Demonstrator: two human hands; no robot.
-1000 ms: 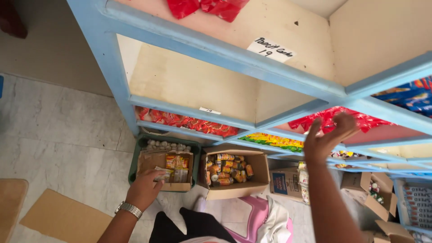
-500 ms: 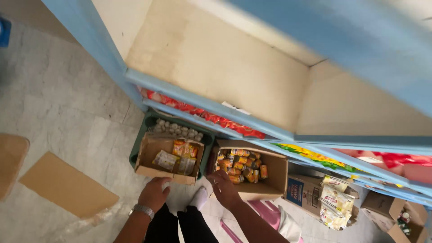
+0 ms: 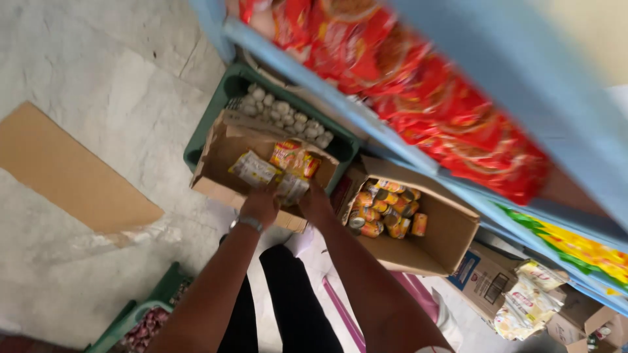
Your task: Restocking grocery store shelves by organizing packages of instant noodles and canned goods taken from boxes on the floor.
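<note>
- Left hand (image 3: 260,206) and right hand (image 3: 316,204) reach into the open cardboard box (image 3: 222,157); both appear closed on a pale packet (image 3: 292,188), though blur hides the fingers.
- Just beyond, loose yellow packets (image 3: 255,168) may spill if jostled.
- Right of the hands, the box of tins (image 3: 445,225) risks a knock.

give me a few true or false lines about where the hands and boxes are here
1. Both hands reach into the same cardboard box. True: the left hand and right hand meet at the packets in the left cardboard box.
2. The left wrist is bare. False: it wears a metal bracelet.
3. The right cardboard box holds small cans. True.
4. The left cardboard box sits on the shelf. False: it rests on a green crate on the floor.
5. The shelf packets are blue. False: red.
</note>
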